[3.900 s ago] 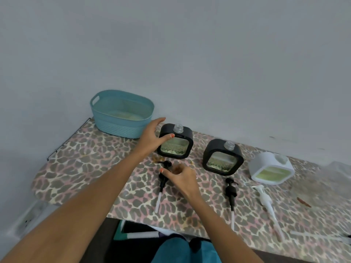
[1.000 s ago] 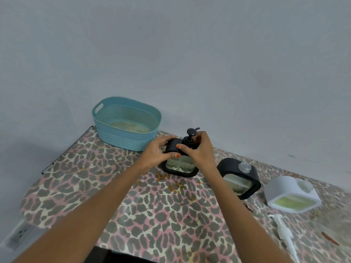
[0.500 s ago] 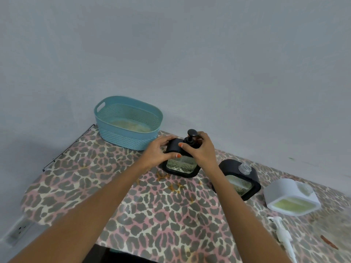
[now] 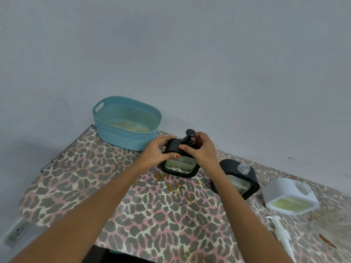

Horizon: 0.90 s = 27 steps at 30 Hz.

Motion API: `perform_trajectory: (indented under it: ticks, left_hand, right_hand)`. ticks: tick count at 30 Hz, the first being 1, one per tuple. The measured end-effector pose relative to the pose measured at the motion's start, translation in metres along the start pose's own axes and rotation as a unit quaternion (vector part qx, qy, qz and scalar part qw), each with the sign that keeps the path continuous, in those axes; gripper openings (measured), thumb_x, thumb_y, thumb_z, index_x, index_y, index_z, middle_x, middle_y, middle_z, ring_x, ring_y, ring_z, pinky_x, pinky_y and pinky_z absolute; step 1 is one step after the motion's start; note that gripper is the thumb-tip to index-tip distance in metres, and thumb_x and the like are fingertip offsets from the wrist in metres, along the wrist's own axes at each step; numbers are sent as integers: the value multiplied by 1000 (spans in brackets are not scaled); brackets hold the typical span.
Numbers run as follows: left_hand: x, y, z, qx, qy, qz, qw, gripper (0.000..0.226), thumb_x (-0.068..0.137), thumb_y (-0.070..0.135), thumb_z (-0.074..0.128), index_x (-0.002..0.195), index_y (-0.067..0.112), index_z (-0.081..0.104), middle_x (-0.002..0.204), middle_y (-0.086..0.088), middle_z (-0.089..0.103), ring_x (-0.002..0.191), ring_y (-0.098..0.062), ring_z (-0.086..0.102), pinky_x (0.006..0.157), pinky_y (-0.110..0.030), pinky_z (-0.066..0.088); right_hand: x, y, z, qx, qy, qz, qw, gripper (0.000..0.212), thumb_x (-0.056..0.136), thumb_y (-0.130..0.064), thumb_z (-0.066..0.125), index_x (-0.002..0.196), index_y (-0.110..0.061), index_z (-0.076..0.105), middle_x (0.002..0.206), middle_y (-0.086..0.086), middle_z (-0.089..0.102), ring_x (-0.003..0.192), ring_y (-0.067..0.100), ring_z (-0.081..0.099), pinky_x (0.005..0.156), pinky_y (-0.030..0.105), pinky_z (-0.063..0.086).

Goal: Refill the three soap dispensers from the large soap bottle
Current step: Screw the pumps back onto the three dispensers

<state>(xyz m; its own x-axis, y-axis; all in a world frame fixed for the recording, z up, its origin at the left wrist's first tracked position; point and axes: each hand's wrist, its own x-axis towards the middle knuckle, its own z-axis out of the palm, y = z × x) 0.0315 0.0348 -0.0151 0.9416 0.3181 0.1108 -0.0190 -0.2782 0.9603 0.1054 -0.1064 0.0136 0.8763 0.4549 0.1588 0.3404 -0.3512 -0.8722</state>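
Since earlier: black pump point(image 4: 190, 138), which lay on the bench point(image 4: 79, 186) seconds ago, now stands in the neck of the left black dispenser point(image 4: 180, 166); the view has drifted slightly.
Left hand point(image 4: 156, 151): curled around that dispenser's upper left corner, thumb on its front face.
Right hand point(image 4: 201, 149): fingers pinched around the pump's collar, which they hide.
Middle black dispenser point(image 4: 241, 182): open clear neck, left side hidden behind the right forearm.
White dispenser point(image 4: 288, 196): near the right edge, blurred, pale green liquid inside, uncapped.
White pump point(image 4: 281, 232): lying on the bench, tube cut off at the frame's bottom.
Teal basket point(image 4: 106, 126): far left, by the wall; contents hard to make out.
Large soap bottle: not visible.
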Motion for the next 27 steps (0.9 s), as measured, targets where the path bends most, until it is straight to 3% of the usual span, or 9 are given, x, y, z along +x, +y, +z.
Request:
perform_trajectory:
  ticks: [3,6,10,13,17,20,22,24,27]
  left_hand:
    - [-1,1,0,-3,-2,6,1000,61,71,9,75,126,14,50,126,-1,50,115,-10,44,94,-18,37]
    - [-1,1,1,2,-1,6,1000,60,71,10,75,125,15,51,121,3,50,113,-9,44,93,-20,38]
    - [-1,0,1,-6,1,1,1000,61,70,10,75,125,15,50,125,0,50,116,-13,45,96,-23,38]
    - [-1,0,1,0,2,-2,1000,61,70,11,76,126,14,50,128,-1,49,119,-14,44,96,-23,37]
    - [0,1,1,1,2,-2,1000,62,71,12,75,127,14,49,121,5,48,120,-15,44,94,-20,36]
    - [1,-1,1,2,3,-7,1000,63,70,12,76,128,14,49,130,-1,49,122,-17,44,94,-21,36]
    - [1,-2,1,3,4,-7,1000,63,70,12,76,128,13,49,132,-3,48,122,-17,44,94,-22,37]
    - [1,-1,1,3,5,-6,1000,63,70,12,76,127,13,49,133,-4,48,121,-16,44,95,-22,36]
    - [1,-2,2,1,7,-7,1000,64,70,11,76,128,12,48,133,-5,48,122,-17,44,95,-22,36]
  right_hand:
    - [-2,-3,5,-20,22,-20,999,40,72,-21,78,98,-14,49,97,2,51,82,12,50,66,7,40]
    - [-6,-7,-6,8,-49,-22,999,41,80,-22,70,116,-23,50,115,-6,54,103,5,52,79,8,42]
    - [-7,-8,-23,52,-135,-10,989,34,87,-3,59,120,-12,58,107,-3,63,92,-4,58,78,7,48]
    - [-3,-5,-18,34,-78,-9,996,33,79,-6,69,111,-8,61,98,-1,64,88,4,60,79,14,52]
    - [-2,-3,0,-18,6,-13,1000,36,73,-20,78,97,-16,52,92,2,54,81,13,51,64,9,41]
    - [-4,-5,3,-3,-15,-14,1000,38,79,-23,72,108,-19,49,109,-3,52,98,10,51,80,9,42]
    - [-5,-7,-4,32,-80,2,996,41,85,-19,66,123,-19,50,117,-9,53,108,7,52,94,22,44]
    - [-5,-9,-12,55,-133,12,990,40,88,-8,59,127,-14,53,116,-6,58,107,6,55,96,26,46]
    - [-5,-6,-15,52,-113,1,992,33,86,-3,60,119,-8,60,112,3,65,101,9,61,92,24,50]
